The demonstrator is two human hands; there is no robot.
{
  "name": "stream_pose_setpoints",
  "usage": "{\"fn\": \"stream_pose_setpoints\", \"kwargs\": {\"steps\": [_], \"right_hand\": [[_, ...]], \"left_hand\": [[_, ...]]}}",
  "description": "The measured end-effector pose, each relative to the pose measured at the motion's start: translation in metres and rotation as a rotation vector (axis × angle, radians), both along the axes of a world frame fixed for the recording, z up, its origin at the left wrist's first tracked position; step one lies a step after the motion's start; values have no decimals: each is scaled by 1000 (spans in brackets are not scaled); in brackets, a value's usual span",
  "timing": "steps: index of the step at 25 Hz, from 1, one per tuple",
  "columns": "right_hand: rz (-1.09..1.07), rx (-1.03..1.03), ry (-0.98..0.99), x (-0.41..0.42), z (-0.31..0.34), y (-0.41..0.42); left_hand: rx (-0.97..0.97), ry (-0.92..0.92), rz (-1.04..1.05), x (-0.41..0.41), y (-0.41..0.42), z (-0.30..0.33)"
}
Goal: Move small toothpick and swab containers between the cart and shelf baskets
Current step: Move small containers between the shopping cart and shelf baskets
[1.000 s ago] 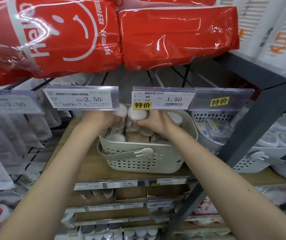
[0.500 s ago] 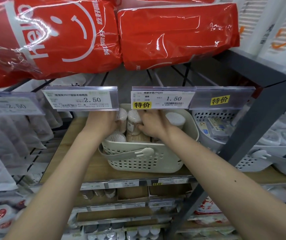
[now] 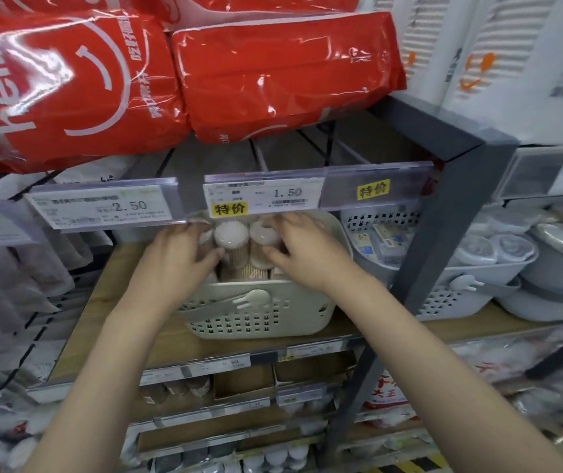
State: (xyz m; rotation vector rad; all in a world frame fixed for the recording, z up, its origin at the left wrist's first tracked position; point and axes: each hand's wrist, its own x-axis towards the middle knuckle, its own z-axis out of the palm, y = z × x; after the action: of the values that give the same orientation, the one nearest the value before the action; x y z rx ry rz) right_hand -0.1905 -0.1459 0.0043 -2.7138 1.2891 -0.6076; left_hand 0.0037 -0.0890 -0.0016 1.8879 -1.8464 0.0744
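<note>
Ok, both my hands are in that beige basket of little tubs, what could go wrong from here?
1. The round containers stand upright and packed close between your left hand and right hand; lifting several at once could tip or drop one.
2. The price tag rail hangs low over the beige basket; raised tubs or knuckles may knock it.
3. The basket sits near the shelf's front edge, so pulling toward you might drag it off.
</note>
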Motion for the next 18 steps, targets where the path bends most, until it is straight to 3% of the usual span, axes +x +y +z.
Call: {"fn": "stream_pose_setpoints", "kwargs": {"steps": [7, 13, 18], "right_hand": [[-73, -72, -83, -165, -16, 109], [-645, 56, -166, -368, -65, 224], [-1116, 213, -216, -499, -99, 318]], "left_hand": [[-23, -5, -373, -136, 52, -1], [74, -26, -875, -344, 70, -25], [205, 7, -1170, -514, 92, -60]]}}
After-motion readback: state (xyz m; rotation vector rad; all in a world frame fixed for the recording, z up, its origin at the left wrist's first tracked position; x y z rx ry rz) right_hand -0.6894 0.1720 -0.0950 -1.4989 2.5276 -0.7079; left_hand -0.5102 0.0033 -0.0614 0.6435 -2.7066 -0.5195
